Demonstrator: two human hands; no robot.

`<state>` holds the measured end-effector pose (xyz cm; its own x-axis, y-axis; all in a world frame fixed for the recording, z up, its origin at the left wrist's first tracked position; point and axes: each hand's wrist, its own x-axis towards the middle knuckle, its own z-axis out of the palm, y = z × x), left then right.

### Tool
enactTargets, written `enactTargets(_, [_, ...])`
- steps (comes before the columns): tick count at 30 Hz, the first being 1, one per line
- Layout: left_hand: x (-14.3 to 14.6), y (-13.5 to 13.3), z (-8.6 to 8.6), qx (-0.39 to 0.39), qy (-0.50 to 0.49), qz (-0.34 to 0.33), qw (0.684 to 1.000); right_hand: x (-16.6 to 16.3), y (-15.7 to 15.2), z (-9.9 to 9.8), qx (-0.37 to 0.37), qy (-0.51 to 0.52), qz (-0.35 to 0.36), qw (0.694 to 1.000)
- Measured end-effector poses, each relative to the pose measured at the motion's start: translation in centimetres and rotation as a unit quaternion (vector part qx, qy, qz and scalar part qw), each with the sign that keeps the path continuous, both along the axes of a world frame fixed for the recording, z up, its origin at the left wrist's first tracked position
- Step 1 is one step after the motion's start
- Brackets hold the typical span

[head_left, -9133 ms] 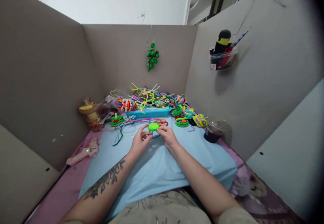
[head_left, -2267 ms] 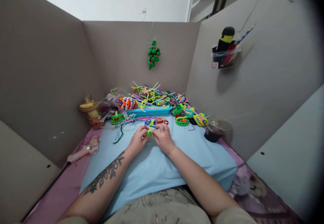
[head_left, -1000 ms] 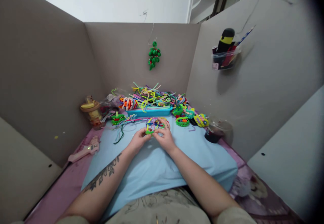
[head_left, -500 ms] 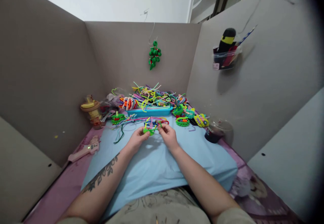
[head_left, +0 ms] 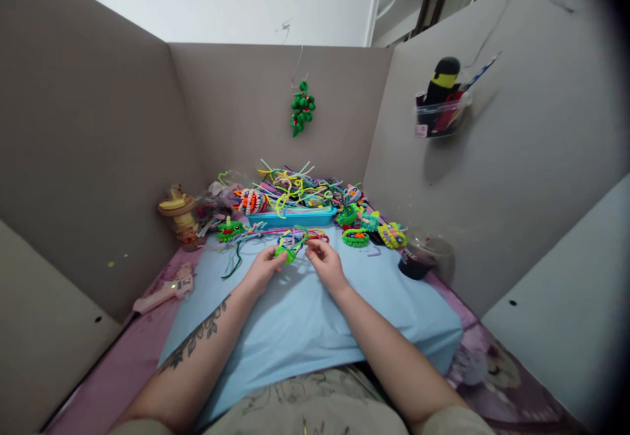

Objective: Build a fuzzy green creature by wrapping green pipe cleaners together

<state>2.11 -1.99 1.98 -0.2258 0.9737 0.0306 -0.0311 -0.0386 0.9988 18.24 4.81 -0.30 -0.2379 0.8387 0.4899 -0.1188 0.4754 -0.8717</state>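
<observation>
Above the blue cloth, my left hand [head_left: 266, 266] is closed on a bright green fuzzy pipe-cleaner piece [head_left: 285, 254], pinching it between thumb and fingers. Loose green, yellow, blue and purple strands rise from this piece. To its right, my right hand [head_left: 325, 263] has its thumb and forefinger drawn together close to the strands. Whatever lies between those fingertips is too small to make out. Behind both hands, pink and dark green pipe-cleaner stems [head_left: 239, 258] lie on the cloth.
A blue tray [head_left: 295, 219] carries a heap of coloured stems. Finished fuzzy pieces [head_left: 355, 237] sit to the right, near a dark cup [head_left: 416, 261]. On the left are a pink glue gun [head_left: 170, 289] and a lidded tumbler [head_left: 180, 215]. Grey panels enclose three sides.
The green piece has tilted in my left hand, and a green strand now stands up from it. My right fingertips have come slightly away from the piece.
</observation>
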Motion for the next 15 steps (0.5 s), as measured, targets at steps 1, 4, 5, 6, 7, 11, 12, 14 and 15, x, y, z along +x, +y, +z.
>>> enactTargets(1, [0.1, 0.0, 0.0, -0.003, -0.006, -0.009, 1.000, -0.1, 0.0, -0.1, 0.001, -0.006, -0.004, 1.000])
enactTargets(4, [0.3, -0.1, -0.1, -0.006, -0.012, -0.033, 0.999, -0.4, -0.2, -0.2, -0.004, -0.009, 0.001, 1.000])
enactTargets(5, [0.4, -0.1, -0.1, -0.006, -0.013, -0.040, 0.999, -0.4, -0.3, -0.2, -0.005, -0.008, 0.004, 1.000])
enactTargets(6, [0.5, -0.1, -0.1, -0.006, -0.015, -0.046, 0.999, -0.4, -0.4, -0.1, -0.008, -0.007, 0.005, 1.000])
enactTargets(7, [0.6, -0.1, -0.1, -0.005, -0.017, -0.051, 0.999, -0.4, -0.5, -0.1, -0.011, -0.006, 0.004, 1.000])
enactTargets(11, [0.7, -0.1, -0.1, -0.007, -0.036, -0.056, 0.998, -0.2, -0.9, 0.3, 0.010, -0.026, -0.006, 1.000])
enactTargets(12, [0.7, -0.2, -0.1, -0.006, -0.041, -0.055, 0.998, -0.2, -0.9, 0.4, 0.025, -0.035, -0.010, 0.999])
enactTargets(14, [0.8, -0.3, -0.1, -0.008, -0.050, -0.056, 0.997, -0.1, -1.0, 0.5, 0.058, -0.045, -0.017, 0.997])
enactTargets(15, [0.8, -0.3, 0.0, -0.010, -0.053, -0.056, 0.997, -0.1, -1.0, 0.5, 0.073, -0.046, -0.019, 0.996])
